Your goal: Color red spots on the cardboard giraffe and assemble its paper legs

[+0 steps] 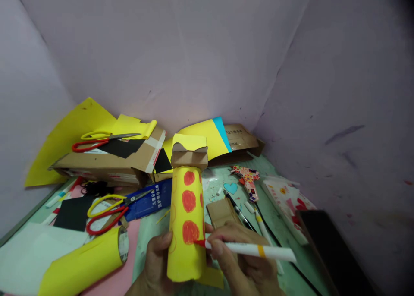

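Note:
My left hand (155, 261) is wrapped round the lower part of an upright yellow paper tube (186, 227) with orange-red dots down its side and a small cardboard piece (189, 156) on top. My right hand (241, 255) grips a white marker (255, 250) with a red tip. The tip touches the tube just below the lowest dot.
A second yellow tube (80, 263) lies at the lower left on pink paper. Two pairs of red-and-yellow scissors (106, 209) (97, 140), cardboard boxes (106, 162), yellow sheets, black paper, a blue packet (147, 203), pens (239, 209) and a patterned cutout (248, 179) crowd the green mat. Purple walls enclose it.

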Available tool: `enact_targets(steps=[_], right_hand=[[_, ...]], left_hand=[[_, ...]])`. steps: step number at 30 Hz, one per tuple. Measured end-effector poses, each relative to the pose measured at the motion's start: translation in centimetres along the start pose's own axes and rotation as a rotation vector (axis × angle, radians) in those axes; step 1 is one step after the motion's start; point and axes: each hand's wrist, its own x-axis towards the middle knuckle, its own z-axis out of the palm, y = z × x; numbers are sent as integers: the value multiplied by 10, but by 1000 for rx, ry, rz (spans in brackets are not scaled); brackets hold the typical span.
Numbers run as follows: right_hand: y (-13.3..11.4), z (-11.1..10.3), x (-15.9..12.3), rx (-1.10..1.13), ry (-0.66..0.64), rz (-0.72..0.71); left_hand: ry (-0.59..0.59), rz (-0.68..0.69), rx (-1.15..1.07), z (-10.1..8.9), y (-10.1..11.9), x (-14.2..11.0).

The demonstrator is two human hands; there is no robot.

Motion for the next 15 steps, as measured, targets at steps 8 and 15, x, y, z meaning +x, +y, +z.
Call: enact_targets(steps=[8,15], right_hand=[[-4,-2,1,-79,-58,-20],[-3,-1,0,-83,-72,-26]], left_hand=[[17,-4,7,3,0,1],[-26,-23,-24,3,1,1]])
